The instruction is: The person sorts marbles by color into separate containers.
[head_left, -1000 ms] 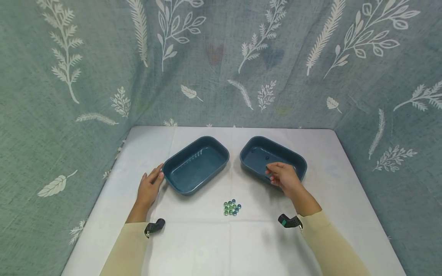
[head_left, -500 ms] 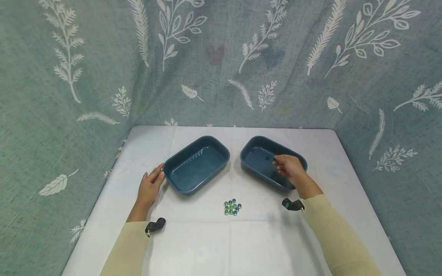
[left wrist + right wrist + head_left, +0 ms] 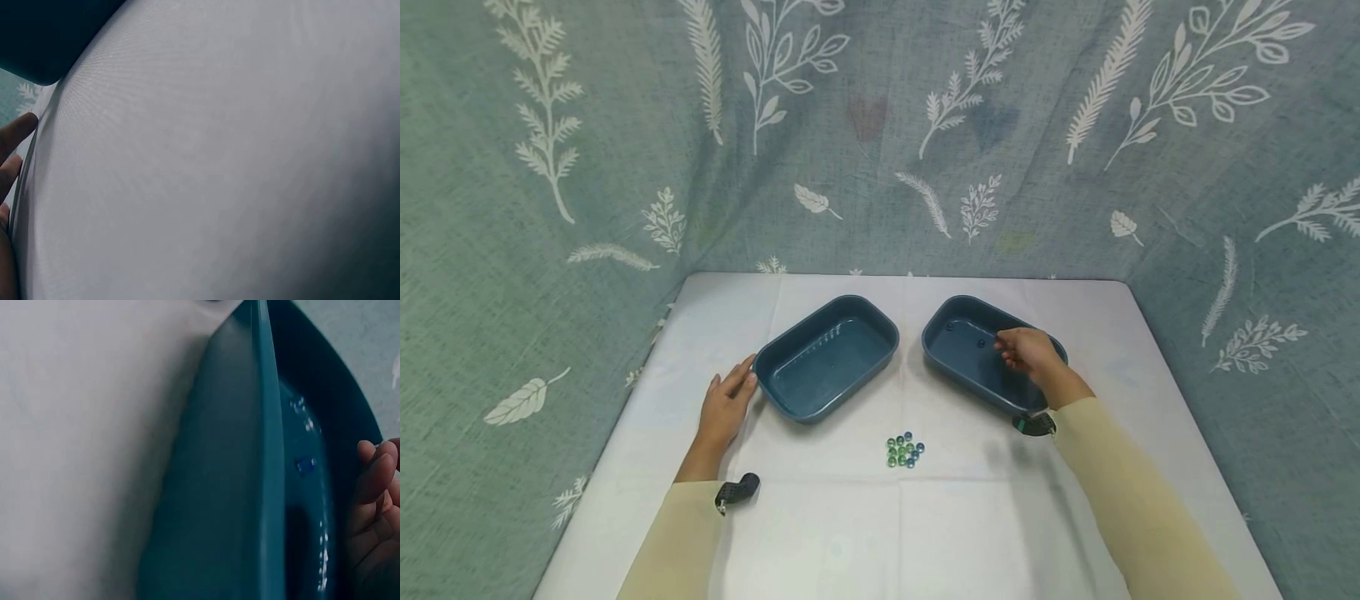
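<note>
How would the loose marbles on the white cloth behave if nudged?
The marbles look round, so they would probably roll. Their shiny highlights suggest a smooth surface, likely slippery to pinch. They sit clustered, so one may knock others.

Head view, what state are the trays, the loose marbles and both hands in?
Left tray: upright, nothing visible inside
Right tray: upright, marbles inside
Loose marbles: clustered on the white cloth
Left hand: fingers extended beside left tray
Right hand: over right tray, fingers curled; any held object unclear

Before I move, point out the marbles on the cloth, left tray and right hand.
Marbles (image 3: 902, 451), head view, a marble mid-cluster.
Left tray (image 3: 826, 367), head view, bare inside floor.
Right hand (image 3: 1028, 352), head view, back of hand.
</note>
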### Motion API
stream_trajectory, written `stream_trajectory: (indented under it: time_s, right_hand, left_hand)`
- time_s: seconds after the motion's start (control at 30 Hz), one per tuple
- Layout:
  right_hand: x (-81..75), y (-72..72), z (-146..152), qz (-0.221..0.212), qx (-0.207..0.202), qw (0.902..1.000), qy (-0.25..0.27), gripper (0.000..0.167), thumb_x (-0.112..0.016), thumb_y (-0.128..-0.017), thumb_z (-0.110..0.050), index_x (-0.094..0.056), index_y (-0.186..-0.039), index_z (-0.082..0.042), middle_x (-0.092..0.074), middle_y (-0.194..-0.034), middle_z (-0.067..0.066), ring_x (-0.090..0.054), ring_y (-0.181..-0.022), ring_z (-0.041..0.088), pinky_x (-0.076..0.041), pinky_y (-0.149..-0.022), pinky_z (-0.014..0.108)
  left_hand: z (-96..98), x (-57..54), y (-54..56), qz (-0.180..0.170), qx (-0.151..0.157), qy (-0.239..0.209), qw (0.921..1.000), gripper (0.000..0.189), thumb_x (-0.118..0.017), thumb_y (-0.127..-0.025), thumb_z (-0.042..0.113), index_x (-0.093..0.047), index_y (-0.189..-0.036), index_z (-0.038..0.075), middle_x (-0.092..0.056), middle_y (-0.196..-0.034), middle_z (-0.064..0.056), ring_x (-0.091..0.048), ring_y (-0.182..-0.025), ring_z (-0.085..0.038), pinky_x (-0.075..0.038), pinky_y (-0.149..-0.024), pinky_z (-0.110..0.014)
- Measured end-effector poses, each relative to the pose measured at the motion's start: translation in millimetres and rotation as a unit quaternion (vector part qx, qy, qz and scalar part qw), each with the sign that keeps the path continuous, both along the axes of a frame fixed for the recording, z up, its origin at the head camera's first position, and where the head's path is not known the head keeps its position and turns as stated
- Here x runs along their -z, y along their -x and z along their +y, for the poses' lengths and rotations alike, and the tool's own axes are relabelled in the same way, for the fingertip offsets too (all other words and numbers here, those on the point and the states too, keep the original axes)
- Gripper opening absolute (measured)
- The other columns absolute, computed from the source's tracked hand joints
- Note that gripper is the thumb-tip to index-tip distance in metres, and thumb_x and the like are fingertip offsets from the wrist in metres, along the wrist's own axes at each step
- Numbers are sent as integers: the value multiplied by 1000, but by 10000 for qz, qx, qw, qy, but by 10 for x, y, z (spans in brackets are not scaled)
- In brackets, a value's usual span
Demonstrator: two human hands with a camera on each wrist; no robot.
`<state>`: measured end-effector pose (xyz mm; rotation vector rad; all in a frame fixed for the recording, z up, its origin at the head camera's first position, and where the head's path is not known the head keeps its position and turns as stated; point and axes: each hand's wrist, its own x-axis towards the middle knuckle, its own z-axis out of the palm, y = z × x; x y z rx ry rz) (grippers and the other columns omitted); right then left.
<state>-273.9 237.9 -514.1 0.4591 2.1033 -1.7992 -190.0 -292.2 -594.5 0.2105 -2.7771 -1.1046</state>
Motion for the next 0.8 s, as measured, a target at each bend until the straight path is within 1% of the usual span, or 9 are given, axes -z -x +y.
stream_trajectory:
  time_s: [0.13, 0.27, 0.37, 0.47, 0.57, 0.7, 0.8]
  right_hand:
    - [25, 82, 22, -41, -20, 9997, -237, 35, -53, -100, -18, -55, -123, 8, -63, -94, 8, -53, -66, 11, -50, -58, 22]
    - [34, 157, 20, -97, -44, 9992, -383, 32, -53, -100, -15, -55, -122, 8, -64, -89, 7, -54, -63, 10, -51, -58, 22]
    - [61, 204, 9, -211, -16, 9992, -343, 30, -53, -100, -12, -55, -120, 9, -64, -82, 5, -55, -60, 8, -52, -56, 21]
    - [123, 238, 5, -372, 63, 9990, -235, 25, -54, -99, -10, -57, -116, 9, -64, -77, 4, -55, -57, 7, -52, -54, 20]
    - [170, 252, -11, -522, 55, 9985, -179, 20, -54, -99, -8, -58, -110, 8, -64, -74, 4, -56, -55, 8, -52, -52, 20]
    - [179, 274, -59, -670, 34, 9976, -177, 17, -55, -98, -6, -60, -106, 8, -64, -70, 5, -58, -53, 9, -53, -50, 20]
    - [184, 294, -94, -738, 4, 9971, -187, 16, -55, -98, -4, -60, -106, 9, -64, -69, 5, -59, -53, 10, -53, -50, 21]
  left_hand:
    - [6, 4, 5, -14, -17, 2, 10000, 57, -37, -100, 58, -42, -149, 29, -41, -150, -4, -29, -142, -32, -2, -119, -43]
    - [2, 11, 5, 12, -4, -13, 10000, 57, -37, -100, 58, -42, -149, 29, -41, -150, -5, -29, -141, -32, -2, -120, -43]
    - [-5, 24, 11, 39, 10, -26, 10000, 57, -38, -99, 58, -42, -148, 28, -41, -149, -4, -30, -141, -31, -2, -120, -43]
    - [-4, 24, 12, 66, 20, -36, 10000, 57, -39, -100, 57, -43, -148, 28, -42, -149, -4, -30, -141, -32, -2, -119, -43]
    - [-1, 16, 15, 94, 33, -56, 9999, 56, -39, -100, 56, -44, -148, 28, -42, -149, -4, -30, -141, -32, -2, -119, -43]
    - [-5, 9, 14, 160, 55, -121, 9998, 55, -41, -100, 54, -45, -147, 26, -43, -148, -5, -31, -140, -33, -3, -119, -43]
    - [0, 7, 6, 228, 110, -178, 9995, 54, -42, -101, 52, -45, -147, 25, -43, -148, -6, -32, -140, -35, -3, -119, -44]
